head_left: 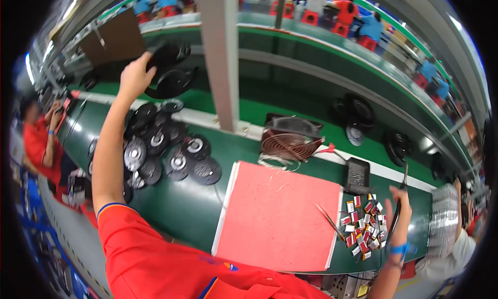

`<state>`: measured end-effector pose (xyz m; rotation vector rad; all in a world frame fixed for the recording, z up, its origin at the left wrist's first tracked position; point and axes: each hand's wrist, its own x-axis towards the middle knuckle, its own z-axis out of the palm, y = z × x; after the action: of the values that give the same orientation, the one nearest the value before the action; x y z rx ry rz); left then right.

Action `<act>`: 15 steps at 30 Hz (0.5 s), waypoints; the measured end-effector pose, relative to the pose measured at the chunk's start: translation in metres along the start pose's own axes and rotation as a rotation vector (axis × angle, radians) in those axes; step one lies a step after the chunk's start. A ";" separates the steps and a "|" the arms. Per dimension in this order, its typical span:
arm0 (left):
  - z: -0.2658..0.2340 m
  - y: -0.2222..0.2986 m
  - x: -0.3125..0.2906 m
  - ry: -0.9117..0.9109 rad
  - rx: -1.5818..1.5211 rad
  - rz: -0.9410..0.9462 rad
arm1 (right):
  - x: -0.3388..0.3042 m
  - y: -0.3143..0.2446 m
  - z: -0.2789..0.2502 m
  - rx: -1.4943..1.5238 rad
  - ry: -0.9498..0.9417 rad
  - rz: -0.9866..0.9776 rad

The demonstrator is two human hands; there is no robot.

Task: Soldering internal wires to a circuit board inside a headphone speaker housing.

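Here — left hand [136,78]: black round part [175,84] — right hand [403,207]: pointed tool [396,219].

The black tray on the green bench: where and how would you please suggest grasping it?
Probably pinch the black tray by its long right wall, from above right: its rim stands raised, green bench shows there, and small packs crowd its near end.
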<state>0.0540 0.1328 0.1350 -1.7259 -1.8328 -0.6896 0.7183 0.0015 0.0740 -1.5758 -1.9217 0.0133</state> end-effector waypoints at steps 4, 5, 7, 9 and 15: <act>-0.084 0.055 -0.049 -0.133 -0.433 -0.154 | -0.046 -0.036 0.016 0.059 -0.078 -0.048; -0.098 0.070 -0.063 -0.222 -0.588 -0.182 | -0.048 -0.052 0.025 0.084 -0.100 -0.076; -0.105 0.116 -0.096 -0.391 -0.832 -0.188 | -0.043 -0.085 0.046 0.116 -0.182 -0.174; -0.094 0.150 -0.119 -0.735 -0.896 -0.183 | -0.037 -0.101 0.064 0.114 -0.318 -0.191; -0.034 0.217 -0.180 -1.004 -1.017 0.085 | -0.029 -0.115 0.095 0.094 -0.188 -0.337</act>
<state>0.2805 -0.0097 0.0398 -3.2380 -2.1153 -0.8847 0.5741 -0.0201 0.0308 -1.2094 -2.2778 0.1108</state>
